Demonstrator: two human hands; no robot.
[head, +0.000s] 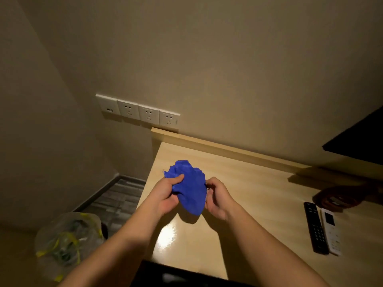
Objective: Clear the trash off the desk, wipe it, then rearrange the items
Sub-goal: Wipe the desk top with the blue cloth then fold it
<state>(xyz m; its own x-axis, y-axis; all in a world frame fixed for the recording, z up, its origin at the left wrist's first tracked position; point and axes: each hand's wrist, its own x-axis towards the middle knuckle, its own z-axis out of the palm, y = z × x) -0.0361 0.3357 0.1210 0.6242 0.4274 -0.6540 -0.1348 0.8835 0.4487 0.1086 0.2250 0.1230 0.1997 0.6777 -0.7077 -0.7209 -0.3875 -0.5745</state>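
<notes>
A crumpled blue cloth (pixel 189 187) hangs just above the pale wooden desk (pixel 248 183), near its left end. My left hand (pixel 167 193) grips the cloth's left side, thumb pressed on top. On the other side my right hand (pixel 216 198) pinches its right edge with curled fingers. The cloth's lower tip hovers over a glossy patch of the desk. A black remote (pixel 315 227) and a white remote (pixel 331 232) lie side by side at the desk's right.
A clear plastic bag (pixel 68 243) with yellow ties and trash inside sits on the floor, left of the desk. Wall sockets (pixel 137 110) line the wall behind. A dark screen corner (pixel 358 139) overhangs the right, with a brown round object (pixel 339 195) below it.
</notes>
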